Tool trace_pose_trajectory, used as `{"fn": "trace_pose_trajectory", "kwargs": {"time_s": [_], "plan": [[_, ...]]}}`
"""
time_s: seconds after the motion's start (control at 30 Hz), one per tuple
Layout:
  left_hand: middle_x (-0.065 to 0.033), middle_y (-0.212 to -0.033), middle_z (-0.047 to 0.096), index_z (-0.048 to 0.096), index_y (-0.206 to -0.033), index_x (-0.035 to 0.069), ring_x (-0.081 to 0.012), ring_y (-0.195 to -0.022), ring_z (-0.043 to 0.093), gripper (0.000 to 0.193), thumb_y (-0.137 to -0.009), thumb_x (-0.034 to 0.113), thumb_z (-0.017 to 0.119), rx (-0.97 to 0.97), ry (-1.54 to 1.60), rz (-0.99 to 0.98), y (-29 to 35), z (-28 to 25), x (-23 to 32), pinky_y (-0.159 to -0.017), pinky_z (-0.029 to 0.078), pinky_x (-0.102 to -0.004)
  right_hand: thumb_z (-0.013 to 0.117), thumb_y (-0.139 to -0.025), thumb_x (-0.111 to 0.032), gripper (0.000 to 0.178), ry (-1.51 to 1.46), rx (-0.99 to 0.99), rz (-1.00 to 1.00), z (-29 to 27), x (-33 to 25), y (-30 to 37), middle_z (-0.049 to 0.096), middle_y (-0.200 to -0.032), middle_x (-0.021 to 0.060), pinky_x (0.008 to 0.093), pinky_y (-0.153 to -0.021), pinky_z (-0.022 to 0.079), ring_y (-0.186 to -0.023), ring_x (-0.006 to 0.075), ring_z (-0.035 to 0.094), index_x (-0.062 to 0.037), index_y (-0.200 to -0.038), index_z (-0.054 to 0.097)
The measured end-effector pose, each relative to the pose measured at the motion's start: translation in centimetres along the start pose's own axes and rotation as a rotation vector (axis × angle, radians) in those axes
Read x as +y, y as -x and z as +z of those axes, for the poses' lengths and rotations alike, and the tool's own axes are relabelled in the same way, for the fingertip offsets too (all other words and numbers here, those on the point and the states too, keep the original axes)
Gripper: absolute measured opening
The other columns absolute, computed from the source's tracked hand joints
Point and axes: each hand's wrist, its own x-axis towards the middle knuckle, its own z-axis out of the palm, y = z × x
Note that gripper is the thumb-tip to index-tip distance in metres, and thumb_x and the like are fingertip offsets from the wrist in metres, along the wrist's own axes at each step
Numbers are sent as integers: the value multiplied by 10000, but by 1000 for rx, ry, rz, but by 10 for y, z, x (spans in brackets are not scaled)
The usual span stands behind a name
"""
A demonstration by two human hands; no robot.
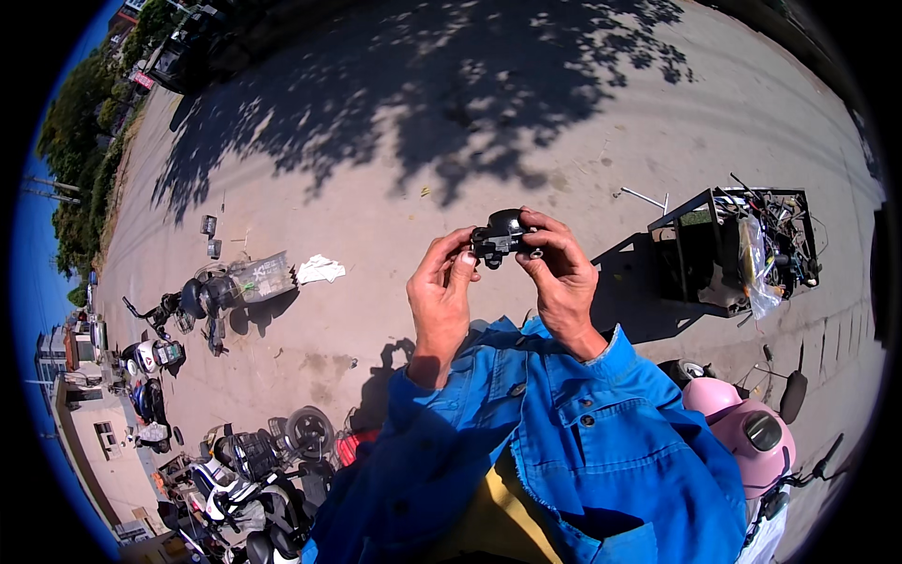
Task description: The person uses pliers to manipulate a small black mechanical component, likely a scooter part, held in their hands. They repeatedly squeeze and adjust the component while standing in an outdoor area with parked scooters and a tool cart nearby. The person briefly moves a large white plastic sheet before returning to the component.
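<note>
Held up in front of my chest is a small black part (501, 237), with a glossy rounded dome on one side and a blocky, stepped body on the other. My left hand (443, 287) pinches its left end between thumb and fingers. The dome side is gripped by my right hand (561, 273), its fingers bent over the top and the thumb underneath. A small metal bit (536, 253) shows by the right thumb; whether it belongs to the black part I cannot tell. Blue jacket sleeves cover both forearms.
To the right, a black metal-framed cart (700, 249) is heaped with cables and scrap. A pink scooter (752, 434) stands close by my right side. Leftward lie a partly stripped scooter (221, 287) and a white cloth (320, 269). Several scooters (249, 470) crowd the lower left.
</note>
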Motion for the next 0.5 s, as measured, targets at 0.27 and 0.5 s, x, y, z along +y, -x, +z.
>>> {"fn": "trace_pose_trajectory", "kwargs": {"time_s": [0.27,0.5], "plan": [[-87,-1098,656,675,-1245,-63,-131,-890,620,242,-1020,16,628,-42,1,104,2,2,7,-776,529,-265,663,-805,234,332,19,17,-150,-1,-1,1,627,-1339,190,449,-1128,502,-1386,365,539,-1,-1038,690],[-85,-1125,632,683,-1231,-57,-133,-927,612,232,-1011,0,636,-43,-1,151,7,3,16,-817,524,-266,685,-844,192,291,-15,17,-183,3,-2,2,603,-1365,188,436,-1117,504,-1368,344,552,2,-1065,670]]}}
